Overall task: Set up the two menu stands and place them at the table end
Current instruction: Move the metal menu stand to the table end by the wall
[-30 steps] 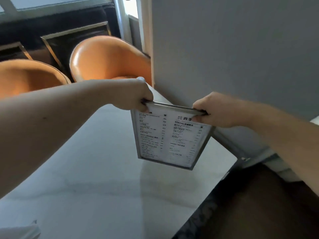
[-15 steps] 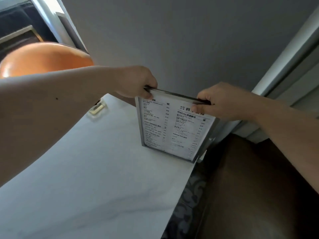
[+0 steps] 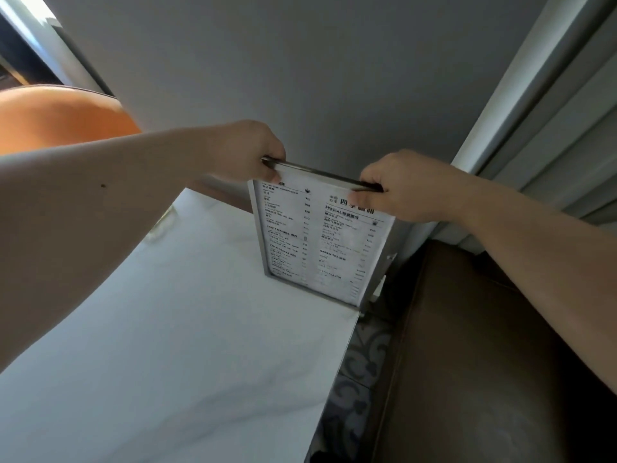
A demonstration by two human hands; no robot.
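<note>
Head view: grey wall (image 3: pixel 334 78) filled the back, white marble table (image 3: pixel 167 345) ran up to it, brown bench seat (image 3: pixel 484 362) on my right, orange chair (image 3: pixel 60 121) far left. Menu stand (image 3: pixel 317 242) stood upright at the table's far right corner near the wall, bottom edge on the tabletop. My left hand (image 3: pixel 247 152) pinched its top-left corner, my right hand (image 3: pixel 404 185) its top-right corner; the frame hung below both grips.
</note>
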